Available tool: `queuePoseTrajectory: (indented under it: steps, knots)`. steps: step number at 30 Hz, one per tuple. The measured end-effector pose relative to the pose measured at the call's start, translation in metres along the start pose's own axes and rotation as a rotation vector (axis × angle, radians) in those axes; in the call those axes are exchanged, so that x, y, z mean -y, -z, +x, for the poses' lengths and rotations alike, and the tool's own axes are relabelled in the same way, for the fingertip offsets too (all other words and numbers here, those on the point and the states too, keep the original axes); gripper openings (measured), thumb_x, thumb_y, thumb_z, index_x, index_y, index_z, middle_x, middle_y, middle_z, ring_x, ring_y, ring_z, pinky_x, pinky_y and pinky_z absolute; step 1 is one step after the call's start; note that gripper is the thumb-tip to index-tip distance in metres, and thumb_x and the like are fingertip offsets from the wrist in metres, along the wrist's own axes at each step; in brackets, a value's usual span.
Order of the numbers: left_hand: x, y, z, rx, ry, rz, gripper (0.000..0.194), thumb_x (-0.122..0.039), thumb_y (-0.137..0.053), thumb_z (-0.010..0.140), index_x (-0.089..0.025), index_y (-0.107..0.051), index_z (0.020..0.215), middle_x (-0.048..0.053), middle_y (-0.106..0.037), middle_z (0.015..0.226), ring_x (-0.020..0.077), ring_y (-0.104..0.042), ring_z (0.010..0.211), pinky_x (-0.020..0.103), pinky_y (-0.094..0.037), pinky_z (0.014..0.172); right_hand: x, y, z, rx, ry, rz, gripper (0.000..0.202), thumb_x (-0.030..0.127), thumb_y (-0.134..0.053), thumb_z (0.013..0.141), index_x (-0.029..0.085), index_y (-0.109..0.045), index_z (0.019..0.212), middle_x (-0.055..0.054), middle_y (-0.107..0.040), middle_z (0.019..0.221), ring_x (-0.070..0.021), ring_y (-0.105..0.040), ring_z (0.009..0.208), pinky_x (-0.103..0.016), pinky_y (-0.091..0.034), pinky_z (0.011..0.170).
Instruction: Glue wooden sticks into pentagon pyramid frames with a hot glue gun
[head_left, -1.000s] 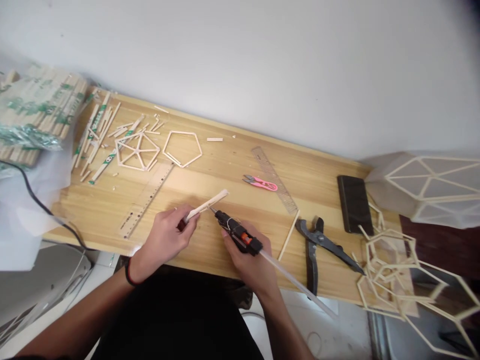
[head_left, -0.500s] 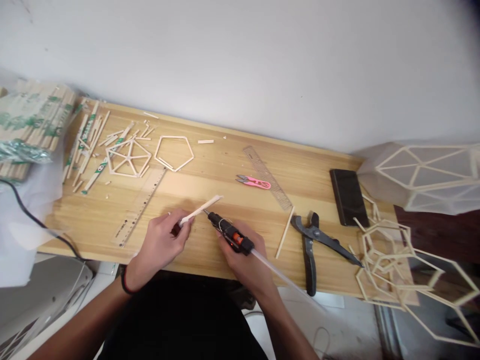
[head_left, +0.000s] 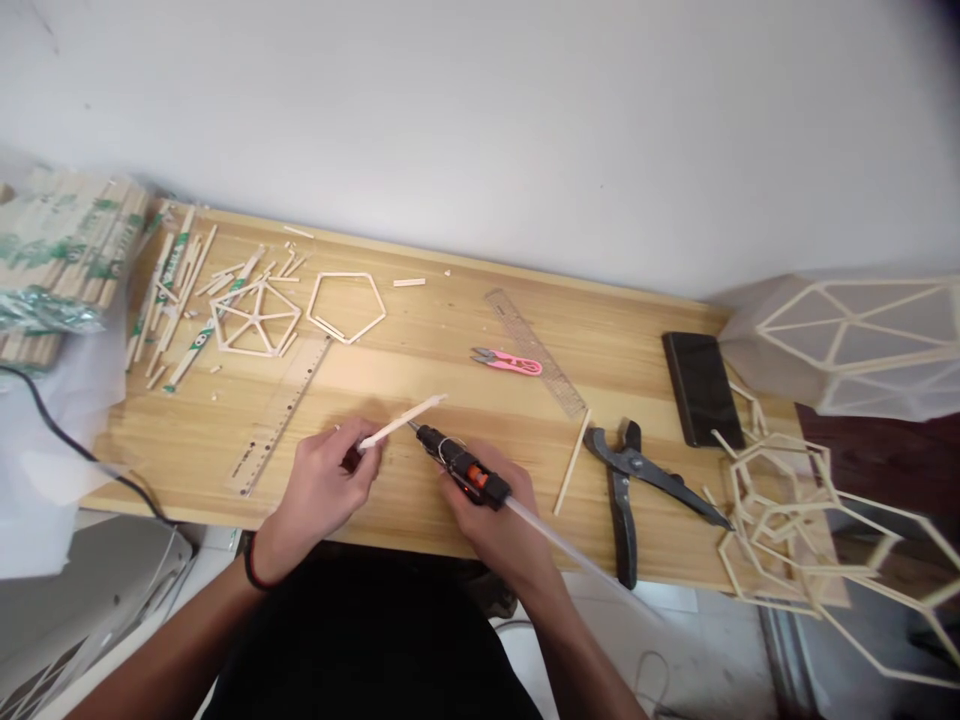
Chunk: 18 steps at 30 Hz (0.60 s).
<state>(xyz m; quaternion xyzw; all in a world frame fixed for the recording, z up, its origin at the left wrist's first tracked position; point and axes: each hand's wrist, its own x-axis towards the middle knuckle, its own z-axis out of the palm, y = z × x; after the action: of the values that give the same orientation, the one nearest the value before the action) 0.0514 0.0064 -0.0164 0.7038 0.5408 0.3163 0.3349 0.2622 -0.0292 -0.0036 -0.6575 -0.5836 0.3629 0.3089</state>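
A clear ruler (head_left: 289, 405) is lying on the left half of the desk (head_left: 442, 340), slanting toward the near edge. Beyond it, a spoked frame (head_left: 258, 317) and a pentagon frame (head_left: 366, 328) are lying nearer the far edge. Loose sticks (head_left: 182, 302) are cluttering the far left corner, beside a bag of chopsticks (head_left: 79, 240). Pink snips (head_left: 517, 364) are lying across a second ruler (head_left: 517, 323). Black pliers (head_left: 636, 465) are reaching the near edge; a phone (head_left: 701, 388) is resting toward the right end, where wooden frames (head_left: 840, 571) are jutting out.
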Motion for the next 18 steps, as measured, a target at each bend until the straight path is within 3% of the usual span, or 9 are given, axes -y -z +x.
queuePoseTrajectory:
  steps: [10,18]
  knots:
    - [-0.0007,0.0001,0.0009,0.0,0.063,-0.041,0.02,-0.026,-0.062,0.099,-0.018,-0.068,0.082,-0.003,-0.061,0.059,0.0103,-0.056,0.049,0.021,-0.044,0.05,0.0011,0.0005,0.0007,0.008,0.009,0.001,0.03,0.026,-0.06,0.088,0.026,-0.04,0.066,0.002,-0.052,0.066,-0.0188,-0.052,0.065,-0.033,-0.041,0.063]
    - [-0.0071,0.0061,0.0069,0.044,0.147,-0.234,0.028,-0.031,-0.061,0.101,-0.017,-0.066,0.078,-0.001,-0.066,0.058,0.0107,-0.062,0.045,0.02,-0.051,0.047,0.0023,0.0075,0.003,0.052,0.031,0.03,0.029,0.032,-0.065,0.09,0.025,-0.049,0.067,0.001,-0.057,0.067,-0.0187,-0.056,0.064,-0.031,-0.045,0.061]
